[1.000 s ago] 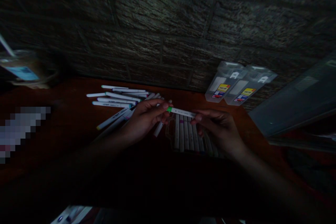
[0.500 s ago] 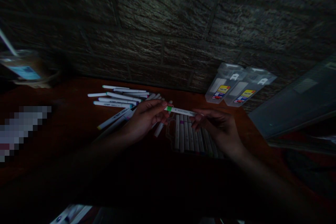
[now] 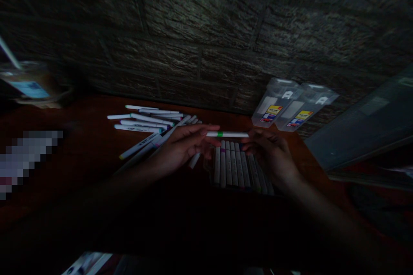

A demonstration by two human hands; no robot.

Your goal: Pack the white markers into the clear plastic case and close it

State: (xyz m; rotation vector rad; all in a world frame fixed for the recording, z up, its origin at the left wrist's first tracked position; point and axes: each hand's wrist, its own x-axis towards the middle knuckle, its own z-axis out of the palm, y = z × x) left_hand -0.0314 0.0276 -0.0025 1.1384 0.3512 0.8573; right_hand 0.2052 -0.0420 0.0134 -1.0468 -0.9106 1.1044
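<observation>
A white marker (image 3: 234, 134) with a green band is held level between both hands. My left hand (image 3: 183, 144) pinches its left end between thumb and fingers. The fingers of my right hand (image 3: 271, 150) are closed on the other end. Just below the held marker, a row of white markers (image 3: 230, 165) lies side by side in a clear case, partly hidden by my right hand. Behind my left hand is a loose pile of white markers (image 3: 145, 120) with coloured ends. One more marker (image 3: 194, 161) lies beneath my left fingers.
Two clear plastic cases (image 3: 271, 103) with yellow labels stand against the stone wall (image 3: 200, 25) at the back right. On the left, a cup with a straw (image 3: 30, 81) rests on the brown table (image 3: 84, 116). A blurred-out patch (image 3: 26, 157) covers something at left.
The marker has shifted right and turned level, so its green band now sits farther from my left fingertips. My right hand has moved slightly right with it.
</observation>
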